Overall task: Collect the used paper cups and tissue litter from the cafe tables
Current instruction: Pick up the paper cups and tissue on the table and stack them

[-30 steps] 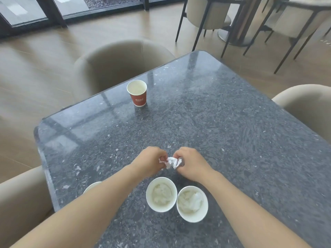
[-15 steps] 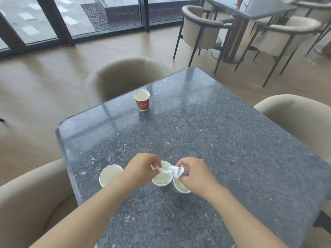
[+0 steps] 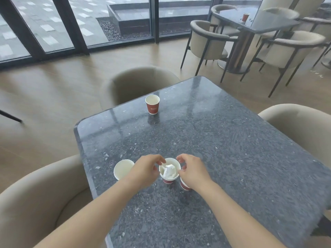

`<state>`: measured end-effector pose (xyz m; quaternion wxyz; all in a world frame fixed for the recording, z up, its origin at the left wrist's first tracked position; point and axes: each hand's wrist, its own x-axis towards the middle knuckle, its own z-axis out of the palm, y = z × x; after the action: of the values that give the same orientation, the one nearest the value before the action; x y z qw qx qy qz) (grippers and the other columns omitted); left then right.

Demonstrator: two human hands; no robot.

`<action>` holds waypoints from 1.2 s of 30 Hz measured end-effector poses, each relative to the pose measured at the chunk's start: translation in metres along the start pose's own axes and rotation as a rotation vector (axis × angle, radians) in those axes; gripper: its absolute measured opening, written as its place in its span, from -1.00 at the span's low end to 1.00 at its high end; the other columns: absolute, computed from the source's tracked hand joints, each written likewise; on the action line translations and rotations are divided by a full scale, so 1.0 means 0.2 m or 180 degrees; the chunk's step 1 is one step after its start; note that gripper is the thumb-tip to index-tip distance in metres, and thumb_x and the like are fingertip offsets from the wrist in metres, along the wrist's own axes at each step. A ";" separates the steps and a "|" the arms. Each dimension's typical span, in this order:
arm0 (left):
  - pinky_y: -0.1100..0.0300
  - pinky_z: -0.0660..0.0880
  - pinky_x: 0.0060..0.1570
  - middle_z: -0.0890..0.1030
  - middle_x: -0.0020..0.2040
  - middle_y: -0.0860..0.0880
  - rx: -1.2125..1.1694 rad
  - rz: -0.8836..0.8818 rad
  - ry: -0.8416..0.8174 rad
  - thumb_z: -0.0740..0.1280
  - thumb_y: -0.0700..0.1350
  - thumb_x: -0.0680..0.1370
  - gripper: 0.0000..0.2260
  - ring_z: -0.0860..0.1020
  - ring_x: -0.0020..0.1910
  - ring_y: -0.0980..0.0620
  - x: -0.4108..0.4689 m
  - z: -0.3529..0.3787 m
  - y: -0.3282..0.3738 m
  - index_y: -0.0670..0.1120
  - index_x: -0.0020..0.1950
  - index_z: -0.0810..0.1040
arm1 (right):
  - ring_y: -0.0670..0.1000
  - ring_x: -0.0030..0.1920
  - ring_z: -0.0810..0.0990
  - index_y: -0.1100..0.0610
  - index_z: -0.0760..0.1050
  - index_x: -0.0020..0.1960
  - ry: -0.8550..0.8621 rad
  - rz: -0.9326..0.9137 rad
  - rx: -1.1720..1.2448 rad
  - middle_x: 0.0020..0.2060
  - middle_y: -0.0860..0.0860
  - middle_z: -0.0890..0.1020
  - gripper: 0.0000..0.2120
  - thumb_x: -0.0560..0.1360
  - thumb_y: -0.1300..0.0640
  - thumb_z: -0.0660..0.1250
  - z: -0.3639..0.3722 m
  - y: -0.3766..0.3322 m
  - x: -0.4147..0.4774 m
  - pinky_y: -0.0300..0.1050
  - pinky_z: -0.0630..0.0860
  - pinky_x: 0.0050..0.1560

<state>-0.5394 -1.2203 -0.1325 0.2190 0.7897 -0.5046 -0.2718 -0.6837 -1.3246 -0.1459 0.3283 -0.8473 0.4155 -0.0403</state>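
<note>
Polished dark speckled stone bench [image 3: 215, 149], rounded corners. Your left hand [image 3: 145, 170] and right hand [image 3: 192, 171] flanked a red paper cup [image 3: 172, 161], fingers loosely curled, gripping nothing. Crumpled white tissue [image 3: 169, 172] sat inside it. A second cup [image 3: 184, 186] showed only its red base beneath your right hand; a third cup [image 3: 123, 169] was part-hidden behind your left wrist.

1. Single cam, head-worn, wide-angle.
2. Faces fwd & down across the dark table [image 3: 223, 149], which fills centre & btm right of frame.
3. Close in: left hand [image 3: 145, 170] & right hand [image 3: 194, 171] sit at lower centre, forearms entering from btm edge.
4. Top of frame reaches far: floor [image 3: 44, 104] mid left, windows [image 3: 116, 20] upper left, 2nd table [image 3: 256, 20] upper right.
</note>
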 end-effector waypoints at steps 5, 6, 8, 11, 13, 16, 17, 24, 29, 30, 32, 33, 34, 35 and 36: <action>0.15 0.47 0.04 0.59 0.07 0.02 0.0188 0.0117 -0.0162 0.28 -0.26 0.46 -0.71 0.54 -0.02 0.03 -0.01 0.01 -0.02 0.00 0.11 0.55 | -0.01 -0.01 0.51 0.07 0.52 0.10 0.0003 -0.0055 -0.0074 0.02 0.00 0.56 -0.70 0.40 0.27 0.25 0.00 0.07 -0.06 -0.34 0.31 -0.11; 0.13 0.47 0.06 0.57 0.08 0.02 0.0239 0.0148 -0.0214 0.31 -0.22 0.45 -0.72 0.53 0.00 0.03 -0.01 0.02 -0.02 0.02 0.12 0.54 | -0.01 0.02 0.51 0.07 0.53 0.09 0.0001 -0.0072 -0.0096 0.03 0.00 0.55 -0.72 0.40 0.26 0.27 0.00 0.09 -0.07 -0.37 0.28 -0.13; 0.08 0.46 0.10 0.53 0.13 0.03 0.0344 0.0224 -0.0321 0.36 -0.15 0.45 -0.72 0.52 0.06 0.01 0.00 0.05 -0.03 0.05 0.14 0.52 | -0.02 0.07 0.49 0.06 0.52 0.07 -0.0001 -0.0103 -0.0059 0.04 -0.02 0.54 -0.74 0.40 0.24 0.32 -0.01 0.13 -0.09 -0.40 0.25 -0.10; 0.06 0.44 0.14 0.43 0.24 0.06 0.0513 0.0315 -0.0408 0.38 -0.09 0.44 -0.67 0.45 0.17 0.00 0.03 0.10 -0.02 0.08 0.19 0.47 | -0.03 0.11 0.47 0.05 0.52 0.05 0.0042 -0.0223 -0.0048 0.07 -0.05 0.52 -0.75 0.38 0.19 0.38 -0.02 0.19 -0.12 -0.43 0.21 -0.04; 0.04 0.43 0.18 0.35 0.32 0.05 0.0663 0.0384 -0.0412 0.38 -0.06 0.44 -0.60 0.38 0.26 -0.01 0.06 0.14 -0.02 0.09 0.26 0.41 | -0.03 0.18 0.43 0.05 0.51 0.11 0.0049 -0.0260 -0.0133 0.15 -0.05 0.49 -0.68 0.37 0.14 0.42 -0.03 0.21 -0.12 -0.42 0.20 0.06; -0.02 0.39 0.26 0.22 0.44 0.02 0.0869 0.0439 -0.0410 0.40 -0.01 0.42 -0.45 0.25 0.39 -0.05 0.11 0.19 -0.01 0.09 0.37 0.30 | -0.04 0.33 0.30 0.00 0.40 0.29 -0.0069 -0.0201 -0.0237 0.32 -0.08 0.36 -0.44 0.33 0.02 0.47 -0.02 0.25 -0.13 -0.30 0.20 0.23; -0.01 0.38 0.28 0.18 0.47 0.01 0.0923 0.0437 -0.0421 0.42 0.00 0.42 -0.40 0.21 0.42 -0.05 0.12 0.21 -0.01 0.09 0.40 0.27 | -0.04 0.37 0.24 -0.02 0.33 0.34 -0.0142 -0.0157 -0.0252 0.37 -0.09 0.29 -0.35 0.31 -0.02 0.49 -0.01 0.26 -0.13 -0.24 0.20 0.28; -0.04 0.43 0.23 0.24 0.41 0.03 0.0977 0.0347 -0.0616 0.40 -0.02 0.40 -0.33 0.26 0.38 -0.05 0.18 0.27 -0.03 0.12 0.44 0.18 | -0.02 0.42 0.14 -0.10 0.07 0.46 -0.0383 -0.0106 -0.0394 0.44 -0.11 0.13 -0.17 0.34 -0.03 0.47 0.03 0.31 -0.12 -0.06 0.29 0.33; -0.03 0.46 0.17 0.29 0.36 0.07 0.0845 0.0404 -0.0454 0.39 0.03 0.39 -0.35 0.30 0.33 -0.02 0.14 0.22 -0.05 0.16 0.42 0.20 | -0.01 0.31 0.27 -0.04 0.10 0.45 -0.0318 -0.0230 -0.0301 0.31 -0.09 0.25 -0.23 0.36 -0.01 0.42 0.06 0.29 -0.09 -0.12 0.35 0.25; -0.02 0.46 0.17 0.30 0.35 0.08 0.0798 0.0431 -0.0391 0.38 0.04 0.38 -0.36 0.31 0.32 -0.02 0.12 0.19 -0.06 0.17 0.41 0.21 | -0.02 0.31 0.28 -0.03 0.10 0.45 -0.0284 -0.0249 -0.0251 0.30 -0.08 0.26 -0.23 0.36 -0.01 0.41 0.07 0.27 -0.08 -0.13 0.34 0.25; 0.02 0.43 0.21 0.31 0.35 0.08 0.0734 0.0472 -0.0244 0.38 0.08 0.38 -0.37 0.33 0.32 -0.01 0.09 0.13 -0.08 0.16 0.41 0.23 | -0.02 0.31 0.27 -0.03 0.10 0.46 -0.0196 -0.0325 -0.0169 0.31 -0.09 0.26 -0.23 0.35 -0.01 0.40 0.07 0.23 -0.05 -0.16 0.33 0.24; 0.05 0.40 0.23 0.31 0.35 0.07 0.0716 0.0486 -0.0158 0.39 0.08 0.38 -0.36 0.34 0.32 -0.01 0.08 0.09 -0.08 0.15 0.41 0.23 | -0.03 0.32 0.27 -0.03 0.10 0.45 -0.0153 -0.0378 -0.0130 0.32 -0.09 0.26 -0.23 0.34 -0.01 0.39 0.07 0.20 -0.04 -0.18 0.31 0.24; 0.08 0.38 0.25 0.32 0.36 0.06 0.0700 0.0504 -0.0067 0.39 0.08 0.38 -0.36 0.35 0.31 -0.01 0.06 0.04 -0.09 0.14 0.41 0.24 | -0.03 0.32 0.27 -0.03 0.10 0.45 -0.0113 -0.0438 -0.0088 0.32 -0.10 0.25 -0.23 0.34 -0.02 0.39 0.08 0.17 -0.03 -0.20 0.29 0.23; 0.12 0.36 0.25 0.33 0.35 0.06 0.0688 0.0520 0.0024 0.40 0.07 0.37 -0.35 0.35 0.30 -0.01 0.05 0.00 -0.10 0.13 0.42 0.25 | -0.04 0.32 0.27 -0.03 0.11 0.45 -0.0073 -0.0498 -0.0055 0.33 -0.11 0.25 -0.23 0.34 -0.03 0.39 0.08 0.14 -0.01 -0.21 0.28 0.22; 0.15 0.35 0.25 0.33 0.35 0.06 0.0676 0.0516 0.0108 0.41 0.05 0.37 -0.35 0.36 0.29 -0.01 0.03 -0.05 -0.11 0.13 0.41 0.25 | -0.05 0.32 0.26 -0.04 0.11 0.44 -0.0026 -0.0560 -0.0037 0.33 -0.11 0.26 -0.24 0.34 -0.04 0.40 0.09 0.11 0.00 -0.22 0.26 0.21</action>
<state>-0.5163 -1.2165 -0.1394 0.1639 0.7696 -0.5888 -0.1849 -0.6930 -1.3249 -0.1728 0.3203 -0.8826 0.3383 -0.0632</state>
